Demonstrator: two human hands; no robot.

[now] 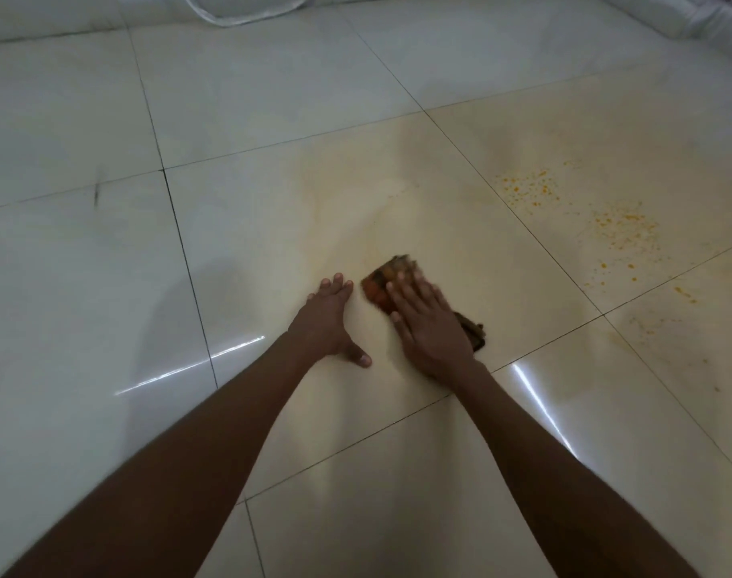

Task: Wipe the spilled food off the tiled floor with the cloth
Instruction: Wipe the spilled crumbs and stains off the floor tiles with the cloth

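Note:
A brown cloth [387,279], stained orange, lies flat on the glossy tiled floor [272,210]. My right hand [429,327] presses down on it with spread fingers, covering most of it; one corner sticks out behind the wrist. My left hand [329,321] rests flat on the bare tile just left of the cloth, fingers apart, holding nothing. Orange-yellow food crumbs [618,229] are scattered on the tile to the far right, with a second patch [527,187] beyond. A faint yellowish smear covers the tile around the hands.
A white rimmed object [247,10] lies at the top edge. White bundled material [698,14] lies in the top right corner. A dark scuff mark [97,189] shows on the left tile. More crumbs [685,294] lie near a grout line at the right.

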